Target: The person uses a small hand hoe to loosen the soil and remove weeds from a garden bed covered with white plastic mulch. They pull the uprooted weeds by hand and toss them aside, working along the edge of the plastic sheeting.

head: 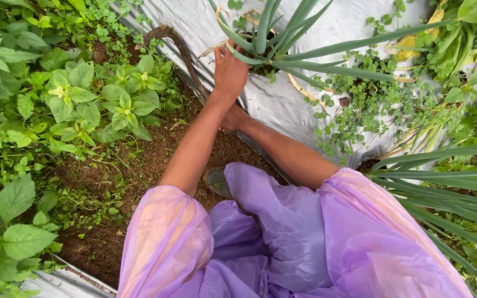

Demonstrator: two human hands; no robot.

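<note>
Garden bed, silver mulch sheet (282,105) | left hand (230,72) clamped on onion clump (266,44) base at 12 o'clock | right hand (233,118) hidden, can't tell grip | I'd hold low, pull straight.

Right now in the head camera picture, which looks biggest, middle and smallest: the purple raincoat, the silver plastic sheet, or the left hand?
1. Purple raincoat: fills most of the bottom, though it is nearest the camera, so that is unsure.
2. Silver plastic sheet: a wide strip, partly hidden by plants.
3. Left hand: clearly smallest, at the base of the green onion plant.
</note>
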